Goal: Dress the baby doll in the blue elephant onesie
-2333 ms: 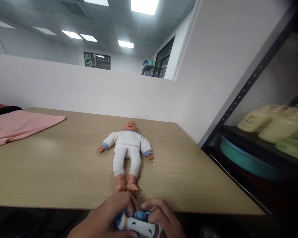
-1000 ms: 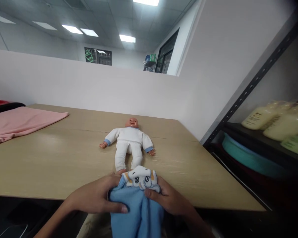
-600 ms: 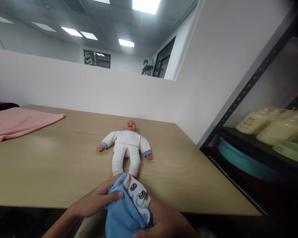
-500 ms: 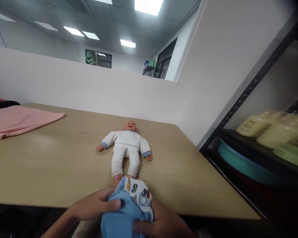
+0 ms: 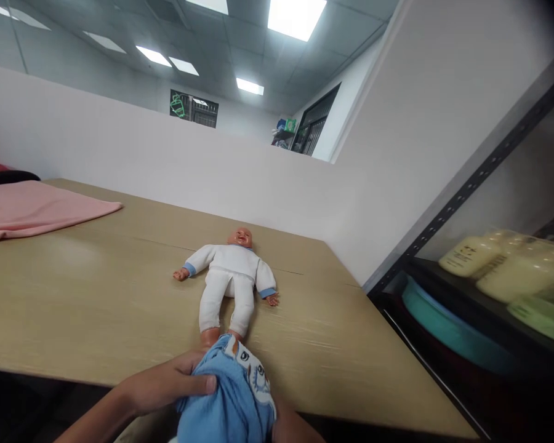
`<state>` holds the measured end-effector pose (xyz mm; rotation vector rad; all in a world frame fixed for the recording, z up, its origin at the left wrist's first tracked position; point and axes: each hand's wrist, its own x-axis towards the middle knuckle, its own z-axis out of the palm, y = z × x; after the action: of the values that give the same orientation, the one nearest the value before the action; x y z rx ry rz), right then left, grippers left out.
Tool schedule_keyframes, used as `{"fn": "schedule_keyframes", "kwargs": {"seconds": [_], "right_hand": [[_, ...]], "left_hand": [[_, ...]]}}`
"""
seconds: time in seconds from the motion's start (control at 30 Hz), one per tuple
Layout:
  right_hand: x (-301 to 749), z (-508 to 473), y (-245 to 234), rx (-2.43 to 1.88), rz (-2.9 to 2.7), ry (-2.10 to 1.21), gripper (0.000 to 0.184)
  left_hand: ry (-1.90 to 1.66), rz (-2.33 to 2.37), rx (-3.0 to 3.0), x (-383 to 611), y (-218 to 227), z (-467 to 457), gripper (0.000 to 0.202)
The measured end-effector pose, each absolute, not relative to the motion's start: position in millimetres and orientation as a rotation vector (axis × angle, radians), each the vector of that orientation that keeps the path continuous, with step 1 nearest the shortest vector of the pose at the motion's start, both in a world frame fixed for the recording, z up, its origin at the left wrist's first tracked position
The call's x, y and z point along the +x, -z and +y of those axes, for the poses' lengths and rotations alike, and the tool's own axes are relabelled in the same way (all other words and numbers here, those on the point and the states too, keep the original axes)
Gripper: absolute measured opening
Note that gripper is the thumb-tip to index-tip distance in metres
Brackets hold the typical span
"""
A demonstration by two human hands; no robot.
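Observation:
A baby doll (image 5: 233, 264) in a white top with blue cuffs and white leggings lies on its back, feet toward me. Close by its feet is a blue cloth garment (image 5: 226, 394) with a white patch bearing an embroidered cartoon face. My left hand (image 5: 170, 383) is closed on the garment's left edge, thumb on top and fingers underneath. Only the wrist part of my right hand (image 5: 293, 423) shows at the garment's right side; the cloth covers its fingers. The garment partly overlaps the doll's feet from my view.
The tan table (image 5: 96, 295) ends in a front edge just before me. A pink cloth (image 5: 41, 209) lies at the far left. A dark rack on the right bears yellowish bottles (image 5: 471, 255) above a teal basin (image 5: 452, 320). A white wall (image 5: 166, 160) stands behind.
My right hand's thumb and fingers have gone out of sight behind or inside the garment. The cloth has bunched and shifted slightly left in view. The camera has tilted; the doll lies as before.

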<state>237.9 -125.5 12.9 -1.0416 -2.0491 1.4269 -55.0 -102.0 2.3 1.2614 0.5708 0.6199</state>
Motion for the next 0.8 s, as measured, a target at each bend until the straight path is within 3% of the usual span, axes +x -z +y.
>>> {"fn": "schedule_keyframes", "kwargs": {"seconds": [0.1, 0.2, 0.37, 0.57, 0.8], "right_hand": [[234, -125, -5, -0.929, -1.826, -1.763, 0.093], [228, -128, 4, -0.754, -1.495, -1.948, 0.079], [222, -133, -1, -0.775, -1.417, -2.023, 0.076], [217, -125, -4, -0.748, -1.716, -1.899, 0.085], [213, -131, 3, -0.777, -1.645, -1.884, 0.098]], "left_hand": [[-0.565, 0.593, 1.255, -55, 0, -109, 0.078], [-0.553, 0.539, 1.191, -54, 2, -115, 0.084], [-0.602, 0.451, 1.195, -55, 11, -122, 0.078], [-0.696, 0.608, 1.064, -58, 33, -132, 0.074], [-0.714, 0.727, 1.045, -52, 31, -140, 0.074]]}}
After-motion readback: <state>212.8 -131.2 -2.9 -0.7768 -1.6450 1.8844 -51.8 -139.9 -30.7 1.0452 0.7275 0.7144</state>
